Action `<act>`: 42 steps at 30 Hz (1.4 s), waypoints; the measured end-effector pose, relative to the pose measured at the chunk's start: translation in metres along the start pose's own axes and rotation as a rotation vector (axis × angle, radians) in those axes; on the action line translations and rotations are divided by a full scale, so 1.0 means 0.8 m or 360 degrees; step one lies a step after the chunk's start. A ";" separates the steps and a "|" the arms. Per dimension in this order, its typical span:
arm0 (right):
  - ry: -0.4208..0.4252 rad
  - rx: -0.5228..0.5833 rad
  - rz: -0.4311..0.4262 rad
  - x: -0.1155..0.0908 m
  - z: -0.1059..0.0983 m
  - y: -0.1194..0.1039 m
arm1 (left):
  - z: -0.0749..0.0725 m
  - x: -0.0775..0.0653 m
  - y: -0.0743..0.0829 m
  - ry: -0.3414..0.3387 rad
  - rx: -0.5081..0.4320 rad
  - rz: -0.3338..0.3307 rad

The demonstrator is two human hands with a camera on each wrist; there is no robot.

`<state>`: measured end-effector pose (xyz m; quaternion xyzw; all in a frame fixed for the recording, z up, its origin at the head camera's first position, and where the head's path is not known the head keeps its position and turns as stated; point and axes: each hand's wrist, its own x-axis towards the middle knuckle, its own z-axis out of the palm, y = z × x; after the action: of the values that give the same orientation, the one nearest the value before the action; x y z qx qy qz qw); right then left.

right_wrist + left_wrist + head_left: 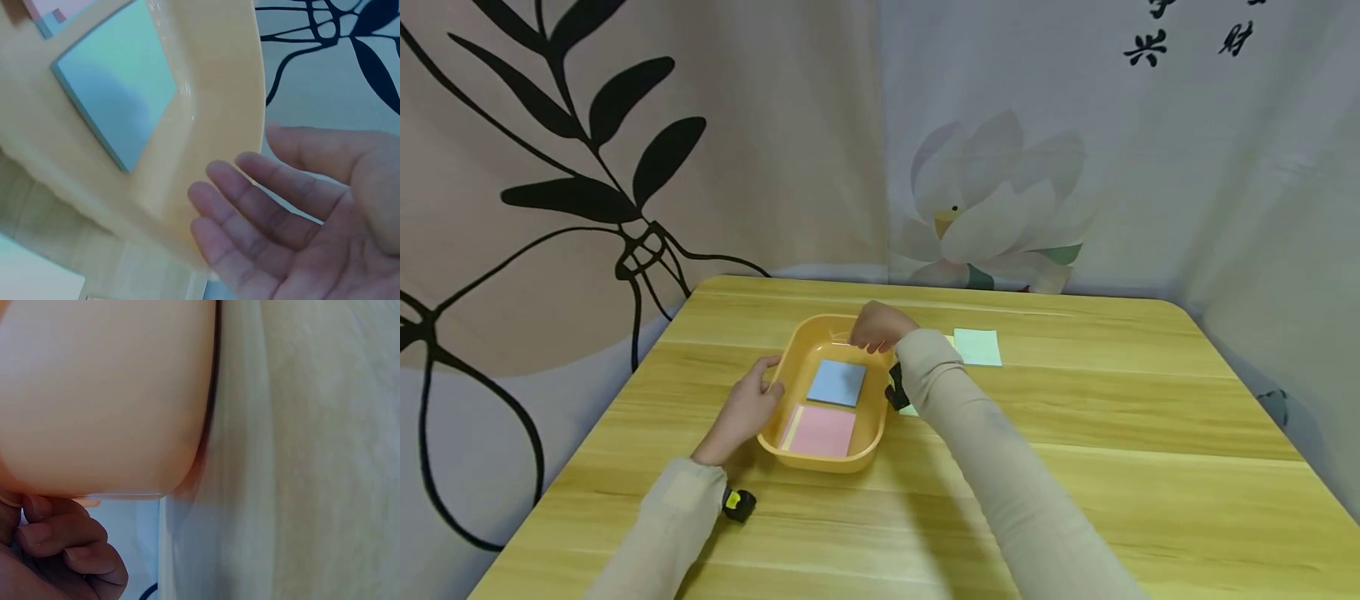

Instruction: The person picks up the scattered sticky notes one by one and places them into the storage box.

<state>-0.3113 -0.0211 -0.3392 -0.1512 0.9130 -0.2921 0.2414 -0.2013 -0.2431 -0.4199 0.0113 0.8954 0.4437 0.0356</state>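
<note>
- Yellow-orange tray (823,465) on the wood-grain tabletop (1112,400), between the two arms.
- Blue pad (837,383) flat inside, about mid-tray; right wrist view shows it as a thick square block, tinted greener there.
- Pink pad (822,432) also inside, at the end nearer the person; pale yellow strip (792,427) along its left edge.
- Left hand (751,407) at the tray's left side, thumb and fingers closed on the rim; left wrist view shows the fingers curled close by the tray wall.
- Right hand (882,326) at the tray's far right corner, holding nothing. Fingers loosely bent, thumb apart from them. Contact with the rim: cannot tell.
- Pale green pad (977,347) on the tabletop, right of the tray, beyond the right forearm. Sliver of yellow paper (950,340) just left of it, mostly hidden by the sleeve (992,450).
- Second pale green piece (908,411) by the tray's right side, partly covered by the right arm.
- Behind: hanging cloth printed with black leaves (662,162) and a pale lotus (1000,208).
</note>
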 end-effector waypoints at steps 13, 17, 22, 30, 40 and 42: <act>0.0223 0.0107 -0.0108 -0.026 -0.030 0.037 | 0.001 0.002 0.001 0.0006 0.0007 -0.0018; 0.0226 0.0133 -0.0082 -0.030 -0.037 0.053 | 0.001 0.001 0.002 0.0013 0.0004 -0.0022; 0.0201 0.0198 -0.0037 -0.035 -0.041 0.076 | 0.001 0.000 0.001 0.0020 0.0014 -0.0014; 0.0157 0.0196 0.0040 -0.045 -0.040 0.106 | 0.000 -0.001 0.002 0.0014 0.0027 0.0009; 0.0150 0.0163 0.0084 -0.048 -0.025 0.138 | 0.001 -0.001 0.002 -0.0006 0.0041 0.0015; 0.0145 0.0169 0.0094 -0.049 -0.024 0.142 | 0.002 -0.001 0.002 -0.0006 0.0043 0.0021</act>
<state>-0.3039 0.0931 -0.3809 -0.0979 0.9103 -0.3394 0.2158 -0.2006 -0.2411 -0.4194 0.0186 0.9012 0.4317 0.0342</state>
